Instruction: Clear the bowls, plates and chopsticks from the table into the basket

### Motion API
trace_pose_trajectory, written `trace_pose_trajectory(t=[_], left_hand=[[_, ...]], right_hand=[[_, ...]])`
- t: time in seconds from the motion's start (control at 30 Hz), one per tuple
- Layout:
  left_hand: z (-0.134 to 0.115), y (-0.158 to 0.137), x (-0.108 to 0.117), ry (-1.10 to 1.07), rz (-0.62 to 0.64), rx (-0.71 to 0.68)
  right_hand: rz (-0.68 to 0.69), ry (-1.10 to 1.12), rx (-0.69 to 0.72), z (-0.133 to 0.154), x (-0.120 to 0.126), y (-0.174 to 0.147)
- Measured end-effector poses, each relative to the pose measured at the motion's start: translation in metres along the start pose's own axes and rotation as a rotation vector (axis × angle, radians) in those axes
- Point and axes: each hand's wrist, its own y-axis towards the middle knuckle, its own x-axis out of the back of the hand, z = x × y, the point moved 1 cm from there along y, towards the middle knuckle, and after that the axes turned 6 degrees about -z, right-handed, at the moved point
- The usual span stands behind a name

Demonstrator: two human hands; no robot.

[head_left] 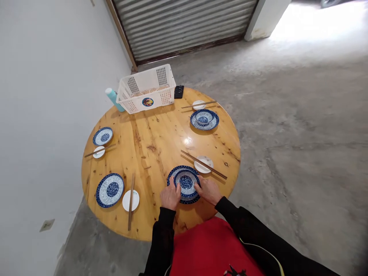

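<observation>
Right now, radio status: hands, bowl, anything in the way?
Left hand, right hand gripping bowl. Bowl over patterned plate. Nearest obstacle: chopsticks across white saucer.

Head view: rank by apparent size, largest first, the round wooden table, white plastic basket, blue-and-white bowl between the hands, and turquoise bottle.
1. Round wooden table
2. White plastic basket
3. Blue-and-white bowl
4. Turquoise bottle

A round wooden table (155, 153) bears plates (178, 169), saucers (136, 202), a basket (158, 100) and a bottle (113, 97).
</observation>
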Motion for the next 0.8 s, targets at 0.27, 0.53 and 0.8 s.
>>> trace_pose_trajectory(t=[0.27,0.53,0.8], left_hand=[[0.010,0.013,-0.021,-0.265,0.159,0.004],[-0.006,-0.007,0.005,-0.242,0.083,-0.029],[-0.099,-0.020,0.006,-0.231,0.009,-0.172]], right_hand=[[0.068,0.503,-0.064,-0.003,-0.014,0.002],[-0.110,0.625,0.088,-0.012,-0.003,-0.007],[-0.231,0.699,0.114,-0.093,0.051,-0.009]])
